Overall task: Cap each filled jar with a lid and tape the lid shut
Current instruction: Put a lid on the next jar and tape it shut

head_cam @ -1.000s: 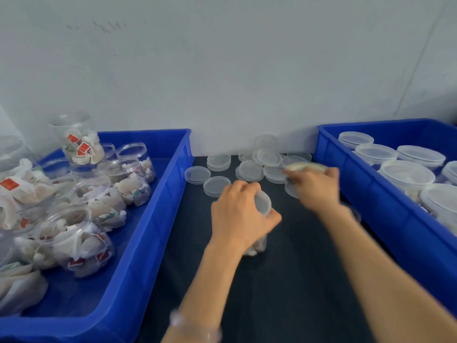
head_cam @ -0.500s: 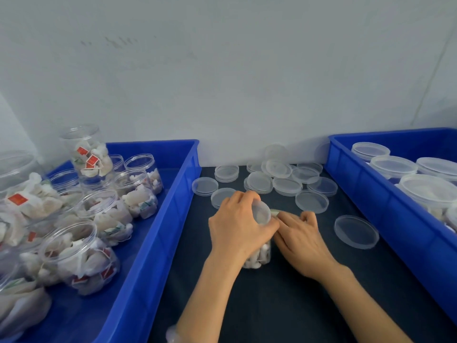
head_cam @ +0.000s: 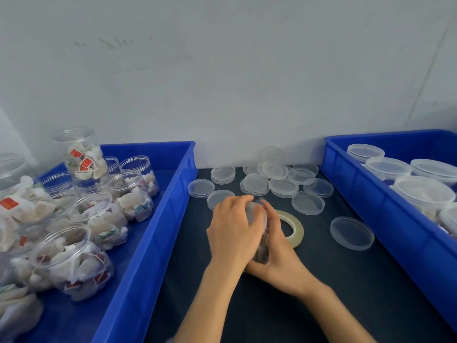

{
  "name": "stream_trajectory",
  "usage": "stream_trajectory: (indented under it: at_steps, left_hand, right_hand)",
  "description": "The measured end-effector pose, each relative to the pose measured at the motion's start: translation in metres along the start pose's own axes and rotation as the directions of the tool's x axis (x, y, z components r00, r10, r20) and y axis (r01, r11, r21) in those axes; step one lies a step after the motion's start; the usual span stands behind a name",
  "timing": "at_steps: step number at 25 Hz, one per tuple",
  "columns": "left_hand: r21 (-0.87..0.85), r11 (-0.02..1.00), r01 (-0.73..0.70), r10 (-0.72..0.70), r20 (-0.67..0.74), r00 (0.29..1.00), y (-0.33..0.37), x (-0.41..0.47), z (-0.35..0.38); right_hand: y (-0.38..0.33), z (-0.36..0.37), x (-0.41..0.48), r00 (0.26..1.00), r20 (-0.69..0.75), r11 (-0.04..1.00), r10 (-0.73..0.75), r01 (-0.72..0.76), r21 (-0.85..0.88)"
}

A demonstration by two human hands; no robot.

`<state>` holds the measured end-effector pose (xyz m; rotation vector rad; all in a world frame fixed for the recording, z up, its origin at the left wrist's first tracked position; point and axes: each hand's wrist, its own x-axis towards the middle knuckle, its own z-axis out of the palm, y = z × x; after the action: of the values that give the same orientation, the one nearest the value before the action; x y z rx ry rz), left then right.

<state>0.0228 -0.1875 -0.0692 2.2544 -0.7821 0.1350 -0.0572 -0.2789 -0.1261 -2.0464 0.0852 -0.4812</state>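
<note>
Change: tape roll now lies flat on the dark mat, out of the right hand, which has closed in on the jar
Left hand: wrapped over the jar's top and left side, gripping it
Right hand: cups the jar's right side, holding it
Jar: mid-mat between both hands, mostly hidden, blurred
Lids: scattered behind

A pale scuffed wall rises behind the dark tabletop
</note>
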Motion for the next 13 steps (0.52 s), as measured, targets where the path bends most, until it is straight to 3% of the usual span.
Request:
stream_trajectory:
  at_steps: [1,3,4,8,10,13]
  left_hand:
    - [-0.176,0.984,0.019,-0.021,-0.009,1.0,-0.004,0.0,-0.001]
    - [-0.57,0.817,0.089,-0.13,-0.032,0.991,-0.014,-0.002,-0.004]
    - [-0.667,0.736,0.116,-0.187,-0.036,0.982,-0.02,-0.003,-0.005]
    - [-0.724,0.627,0.289,-0.267,0.148,0.952,-0.034,-0.009,0.006]
    - [-0.698,0.635,0.332,-0.206,0.261,0.943,-0.036,-0.014,0.013]
    - [-0.675,0.67,0.309,-0.1,0.33,0.939,-0.04,-0.017,0.02]
  right_hand:
    - [-0.005,0.007,0.001,0.997,-0.069,1.0,0.028,-0.028,0.011]
    - [-0.013,0.012,0.003,0.977,-0.209,0.988,0.05,-0.078,-0.13]
    - [-0.016,0.012,0.003,0.966,-0.253,0.981,0.055,-0.1,-0.168]
    - [-0.017,-0.002,0.002,0.964,-0.25,0.995,0.096,-0.095,0.018]
    - [-0.015,-0.015,-0.005,0.958,-0.264,0.982,0.116,-0.071,0.172]
    - [-0.02,-0.044,-0.013,0.9,-0.407,0.932,0.155,0.003,0.362]
